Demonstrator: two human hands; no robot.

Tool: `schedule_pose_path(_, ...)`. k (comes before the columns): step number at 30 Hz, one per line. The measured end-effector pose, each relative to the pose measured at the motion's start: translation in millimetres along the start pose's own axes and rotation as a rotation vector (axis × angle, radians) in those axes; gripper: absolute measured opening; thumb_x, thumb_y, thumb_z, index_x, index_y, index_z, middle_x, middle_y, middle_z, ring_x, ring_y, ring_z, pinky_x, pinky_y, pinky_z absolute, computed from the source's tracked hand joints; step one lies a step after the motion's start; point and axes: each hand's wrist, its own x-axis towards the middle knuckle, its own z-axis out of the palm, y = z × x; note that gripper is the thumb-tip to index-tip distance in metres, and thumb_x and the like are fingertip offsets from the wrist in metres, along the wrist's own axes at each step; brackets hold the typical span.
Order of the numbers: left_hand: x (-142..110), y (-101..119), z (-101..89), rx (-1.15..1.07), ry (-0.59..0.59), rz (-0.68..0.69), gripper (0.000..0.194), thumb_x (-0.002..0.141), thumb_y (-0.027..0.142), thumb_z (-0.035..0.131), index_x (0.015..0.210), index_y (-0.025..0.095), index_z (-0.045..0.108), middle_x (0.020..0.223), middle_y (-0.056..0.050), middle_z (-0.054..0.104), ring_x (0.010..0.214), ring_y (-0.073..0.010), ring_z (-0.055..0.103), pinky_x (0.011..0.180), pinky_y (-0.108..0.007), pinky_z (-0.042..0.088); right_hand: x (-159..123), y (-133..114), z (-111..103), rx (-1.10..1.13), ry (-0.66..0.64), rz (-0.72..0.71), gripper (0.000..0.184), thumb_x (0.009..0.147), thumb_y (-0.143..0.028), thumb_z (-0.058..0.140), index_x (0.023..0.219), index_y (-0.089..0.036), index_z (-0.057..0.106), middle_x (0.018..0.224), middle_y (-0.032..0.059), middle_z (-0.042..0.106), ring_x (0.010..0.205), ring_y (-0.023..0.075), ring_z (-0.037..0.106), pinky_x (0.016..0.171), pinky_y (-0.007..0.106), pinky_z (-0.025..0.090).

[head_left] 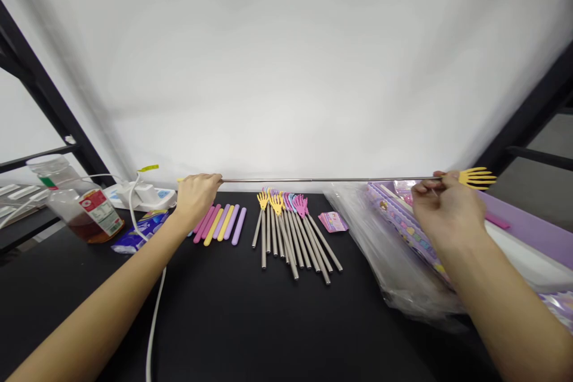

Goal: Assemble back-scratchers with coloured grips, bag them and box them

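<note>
Stretched level across the view is a telescopic back scratcher (pixel 311 179), its thin metal rod pulled out long, with a yellow hand-shaped head at the right end. My left hand (pixel 197 196) is closed round its left end, where a bit of yellow pokes out. My right hand (pixel 447 203) pinches the rod just below the yellow head. Below the rod lies a row of pink, yellow and purple handle sleeves (pixel 221 224). Beside them is a pile of metal back scratchers (pixel 295 239) with yellow, pink, purple and blue heads, their rods short.
A stack of pink cards (pixel 333 222) lies right of the pile. Clear plastic bags (pixel 385 262) and a purple box (pixel 537 233) are on the right. On the left stand a jar (pixel 85 203), a power strip (pixel 156 197), a blue packet (pixel 141 233) and a white cable (pixel 154 316).
</note>
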Motion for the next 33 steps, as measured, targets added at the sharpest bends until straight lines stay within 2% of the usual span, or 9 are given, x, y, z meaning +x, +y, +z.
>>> schedule_pose_path(4, 4, -1, 1.0, -0.033, -0.006, 0.014, 0.031, 0.096, 0.030, 0.042, 0.094, 0.019, 0.071, 0.087, -0.012, 0.074, 0.081, -0.0298, 0.069, 0.066, -0.033, 0.040, 3, -2, 0, -0.003, -0.008, -0.013, 0.036, 0.098, -0.004, 0.037, 0.066, -0.016, 0.050, 0.068, -0.0040, 0.041, 0.045, 0.0023, 0.035, 0.038, 0.013, 0.033)
schedule_pose_path(9, 14, 13, -1.3, -0.109, 0.129, 0.257, 0.026, 0.096, 0.029, 0.047, 0.091, 0.018, 0.069, 0.081, -0.009, 0.074, 0.079, -0.0243, 0.068, 0.086, -0.039, 0.043, -3, 11, -1, -0.009, -0.054, 0.002, 0.034, 0.098, -0.005, 0.038, 0.068, -0.016, 0.052, 0.064, -0.0044, 0.040, 0.049, 0.0036, 0.039, 0.043, 0.012, 0.037)
schedule_pose_path(14, 18, 46, -18.7, -0.194, 0.330, 0.466, 0.030, 0.100, 0.034, 0.042, 0.094, 0.016, 0.066, 0.071, -0.006, 0.067, 0.069, -0.0188, 0.063, 0.067, -0.030, 0.043, -11, 24, -3, -0.114, -0.305, 0.103, 0.013, 0.087, -0.010, 0.059, 0.075, -0.015, 0.060, 0.071, -0.0020, 0.050, 0.055, 0.0064, 0.046, 0.046, 0.016, 0.041)
schedule_pose_path(17, 15, 55, -32.0, -0.315, 0.348, 0.552, 0.031, 0.100, 0.038, 0.042, 0.102, 0.016, 0.064, 0.073, -0.005, 0.067, 0.069, -0.0166, 0.062, 0.065, -0.026, 0.043, -11, 20, -6, -0.155, -0.453, 0.085, 0.008, 0.076, -0.010, 0.071, 0.077, -0.014, 0.064, 0.078, -0.0011, 0.054, 0.058, 0.0048, 0.045, 0.046, 0.014, 0.038)
schedule_pose_path(21, 8, 63, -49.8, -0.616, 0.091, 0.540, 0.031, 0.098, 0.040, 0.046, 0.121, 0.020, 0.053, 0.067, 0.002, 0.065, 0.056, -0.0113, 0.056, 0.059, -0.022, 0.040, -17, 23, -6, -0.227, -0.646, 0.074, 0.023, 0.061, -0.016, 0.086, 0.074, -0.014, 0.067, 0.081, 0.0009, 0.060, 0.063, 0.0062, 0.048, 0.048, 0.016, 0.040)
schedule_pose_path(23, 5, 69, -57.2, -0.855, -0.077, 0.496, 0.027, 0.097, 0.038, 0.051, 0.118, 0.022, 0.047, 0.064, 0.006, 0.064, 0.050, -0.0083, 0.052, 0.055, -0.019, 0.039, -24, 30, -5, -0.298, -0.728, 0.041, 0.025, 0.059, -0.020, 0.088, 0.073, -0.015, 0.068, 0.079, 0.0021, 0.062, 0.065, 0.0084, 0.051, 0.050, 0.018, 0.041)
schedule_pose_path(25, 5, 78, -62.8, -1.093, -0.206, 0.458, 0.021, 0.094, 0.038, 0.055, 0.104, 0.023, 0.043, 0.062, 0.007, 0.063, 0.049, -0.0075, 0.054, 0.053, -0.018, 0.039, -31, 39, -5, -0.372, -0.821, 0.005, 0.023, 0.062, -0.024, 0.088, 0.073, -0.016, 0.069, 0.075, 0.0023, 0.063, 0.064, 0.0103, 0.054, 0.052, 0.021, 0.042)
schedule_pose_path(28, 6, 93, -68.3, -1.387, -0.374, 0.424, 0.033, 0.090, 0.040, 0.059, 0.087, 0.024, 0.031, 0.063, 0.004, 0.063, 0.050, -0.0098, 0.060, 0.050, -0.018, 0.042, -42, 50, -4, -0.498, -0.998, -0.099, 0.017, 0.071, -0.029, 0.083, 0.078, -0.017, 0.072, 0.069, 0.0012, 0.063, 0.061, 0.0113, 0.055, 0.054, 0.024, 0.044)
schedule_pose_path(33, 6, 112, -75.4, -1.719, -0.664, 0.421, 0.037, 0.090, 0.043, 0.057, 0.087, 0.024, 0.026, 0.064, 0.000, 0.066, 0.043, -0.0096, 0.057, 0.046, -0.020, 0.042, -60, 58, 0, -0.708, -1.241, -0.182, 0.017, 0.078, -0.034, 0.077, 0.086, -0.019, 0.075, 0.078, 0.0036, 0.070, 0.073, 0.0159, 0.064, 0.069, 0.029, 0.050)
